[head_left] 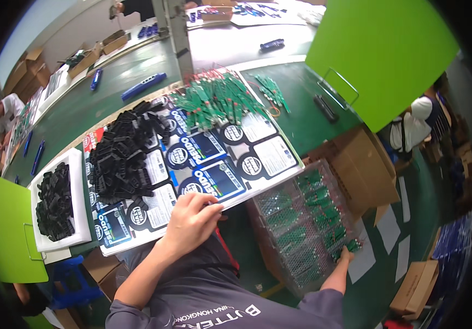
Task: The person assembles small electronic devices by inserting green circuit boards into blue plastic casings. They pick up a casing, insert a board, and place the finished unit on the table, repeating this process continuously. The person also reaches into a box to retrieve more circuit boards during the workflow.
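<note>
My left hand (193,222) rests at the front edge of the printed sheet (162,216), its fingers curled; whatever they may hold is hidden. Low at the right, my right hand (347,255) has its fingers closed around a few green circuit boards (354,244), at the corner of a clear plastic tray (296,277). Rows of similar boards lie in the tray's compartments. On the sheet, a pile of green circuit boards with red wires (222,98) is heaped at the far side. Left of it spreads a pile of black plastic parts (120,156).
A white foam box (82,205) of black parts stands at the left. Green panels (381,52) rise on both sides. An open cardboard box (365,170) sits beyond the tray. Blue tool-like pieces (143,86) lie on the green bench, and a metal post (176,44) stands behind.
</note>
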Demonstrator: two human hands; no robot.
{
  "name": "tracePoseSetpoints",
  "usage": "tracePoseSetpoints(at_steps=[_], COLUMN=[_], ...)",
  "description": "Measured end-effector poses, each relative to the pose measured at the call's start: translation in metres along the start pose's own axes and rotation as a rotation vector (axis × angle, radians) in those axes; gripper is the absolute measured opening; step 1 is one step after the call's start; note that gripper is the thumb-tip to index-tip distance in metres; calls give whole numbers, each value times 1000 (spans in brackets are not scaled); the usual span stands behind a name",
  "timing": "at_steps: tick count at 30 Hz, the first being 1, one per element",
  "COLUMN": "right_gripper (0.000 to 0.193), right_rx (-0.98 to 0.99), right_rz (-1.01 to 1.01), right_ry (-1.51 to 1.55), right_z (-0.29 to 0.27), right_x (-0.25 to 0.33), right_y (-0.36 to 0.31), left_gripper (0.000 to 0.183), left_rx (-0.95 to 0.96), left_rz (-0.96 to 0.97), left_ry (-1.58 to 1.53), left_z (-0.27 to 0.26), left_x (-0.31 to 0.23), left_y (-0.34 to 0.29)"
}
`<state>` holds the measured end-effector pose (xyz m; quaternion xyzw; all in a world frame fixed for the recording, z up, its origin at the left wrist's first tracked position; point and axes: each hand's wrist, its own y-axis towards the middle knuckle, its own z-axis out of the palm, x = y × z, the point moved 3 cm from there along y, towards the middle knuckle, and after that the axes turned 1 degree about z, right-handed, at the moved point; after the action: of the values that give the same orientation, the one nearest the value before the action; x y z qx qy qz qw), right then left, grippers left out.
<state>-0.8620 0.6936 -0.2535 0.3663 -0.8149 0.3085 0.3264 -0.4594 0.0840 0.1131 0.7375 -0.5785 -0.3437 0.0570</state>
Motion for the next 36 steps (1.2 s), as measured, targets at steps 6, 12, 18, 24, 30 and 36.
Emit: tracePoseSetpoints(at_steps=[6, 12, 18, 24, 30, 36], right_gripper=[33, 49, 59, 60, 73, 60], right_rx=[132, 666, 1031, 886, 638, 418], right_rz=[-334, -747, -1020, -993, -1258, -1465], right_ry=[236, 372, 303, -181, -536, -632], right_z=[-23, 35, 171, 274, 282, 256], right_x=[112, 339, 463, 533, 543, 531], right_y=[-36, -258, -445, -569, -609, -629], left_gripper=[23, 27, 25, 26, 28, 30], left_rx=[-4, -29, -51, -88, -113, -46], left_rz=[15, -8, 5, -49, -69, -42], left_ry=[-43, -101, -267, -316, -373, -435], left_z=[-5, -8, -27, -65, -75, -65], left_x=[0, 9, 1, 14, 34, 31], left_y=[-2, -7, 3, -18, -29, -20])
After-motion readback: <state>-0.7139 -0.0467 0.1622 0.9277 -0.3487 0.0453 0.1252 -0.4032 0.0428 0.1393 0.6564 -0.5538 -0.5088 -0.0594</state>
